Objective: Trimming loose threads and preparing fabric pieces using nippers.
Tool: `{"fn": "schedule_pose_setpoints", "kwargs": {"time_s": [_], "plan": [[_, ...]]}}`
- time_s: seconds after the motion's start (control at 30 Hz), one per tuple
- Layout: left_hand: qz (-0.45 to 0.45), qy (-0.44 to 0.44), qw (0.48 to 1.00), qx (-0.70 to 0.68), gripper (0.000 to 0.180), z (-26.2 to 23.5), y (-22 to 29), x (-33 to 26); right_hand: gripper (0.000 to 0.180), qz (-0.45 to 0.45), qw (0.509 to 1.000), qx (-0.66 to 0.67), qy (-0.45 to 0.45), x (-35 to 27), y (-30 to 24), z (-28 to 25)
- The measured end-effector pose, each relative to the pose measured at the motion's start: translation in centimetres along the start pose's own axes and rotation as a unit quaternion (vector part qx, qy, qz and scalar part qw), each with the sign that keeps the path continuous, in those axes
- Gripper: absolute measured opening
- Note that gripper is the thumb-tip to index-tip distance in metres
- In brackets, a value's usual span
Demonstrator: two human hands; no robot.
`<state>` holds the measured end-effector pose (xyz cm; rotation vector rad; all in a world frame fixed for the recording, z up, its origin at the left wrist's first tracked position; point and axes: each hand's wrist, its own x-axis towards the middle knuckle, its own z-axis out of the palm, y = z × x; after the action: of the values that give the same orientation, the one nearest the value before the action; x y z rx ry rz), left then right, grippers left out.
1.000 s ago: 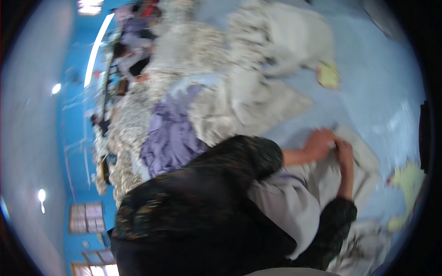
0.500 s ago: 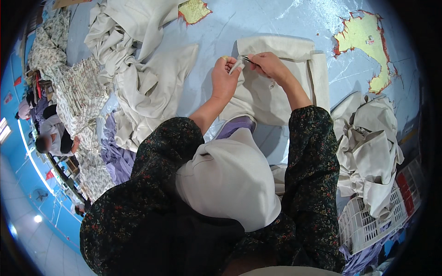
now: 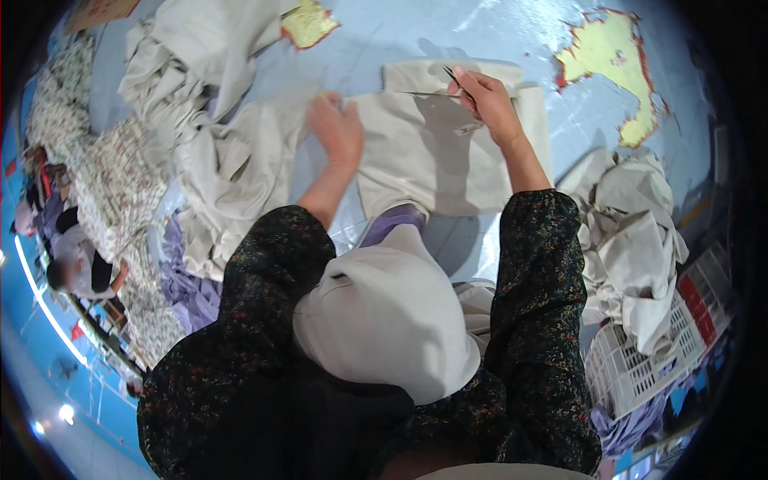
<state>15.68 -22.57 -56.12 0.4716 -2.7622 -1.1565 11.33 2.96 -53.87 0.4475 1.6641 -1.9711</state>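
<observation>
A light beige cloth piece lies spread on the blue-grey table, with a folded band along its far edge. Above its far right part is my right hand, closed around small dark thread snips whose pointed tips stick out to the upper left. My left hand is at the cloth's left edge, beside the heaped beige cloth. Motion smears its fingers, so whether it holds anything cannot be made out. Purple fabric shows at the near edge of the cloth piece, just beyond my beige-covered lap.
Floral fabric and purple cloth lie at the left, with another person beyond. On the right, crumpled beige cloth hangs over a white plastic basket. Torn yellow patches mark the tabletop.
My left hand has let go of the cloth edge and swung left. My right hand has lifted slightly away with the snips, and the cloth piece now lies flatter. The whole view has shifted a little.
</observation>
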Motion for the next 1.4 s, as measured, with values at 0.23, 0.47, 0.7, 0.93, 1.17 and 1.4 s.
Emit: {"fn": "schedule_pose_setpoints", "kwargs": {"time_s": [0.23, 0.47, 0.7, 0.93, 1.17, 1.4], "plan": [[0.409, -0.362, 0.831, 0.104, 0.042, 3.6, 4.2, -0.9, 0.075, 0.008, 0.728, -0.685, -0.008, -6.9, 0.9, -7.7], [0.361, -0.092, 0.919, 0.127, 0.067, 9.8, 11.0, 1.0, 0.054, 0.109, 0.693, -0.622, 0.348, -14.8, 0.5, -18.0], [0.554, -0.359, 0.722, 0.207, 0.073, 12.4, 9.9, -1.6, 0.023, 0.003, 0.735, -0.628, 0.256, -25.7, 2.6, -15.1], [0.592, -0.359, 0.702, 0.168, 0.044, 15.0, 14.0, -3.1, 0.037, 0.039, 0.538, -0.566, 0.624, -40.4, -1.7, -21.6], [0.245, -0.644, 0.685, -0.238, 0.026, 20.1, 26.2, -17.2, 0.062, 0.242, 0.481, -0.518, 0.664, -40.1, -3.1, -22.7], [-0.005, -0.714, 0.619, -0.328, 0.031, 20.6, 38.9, -20.7, 0.018, -0.033, 0.592, -0.313, 0.742, -51.1, -3.7, -28.1]]}}
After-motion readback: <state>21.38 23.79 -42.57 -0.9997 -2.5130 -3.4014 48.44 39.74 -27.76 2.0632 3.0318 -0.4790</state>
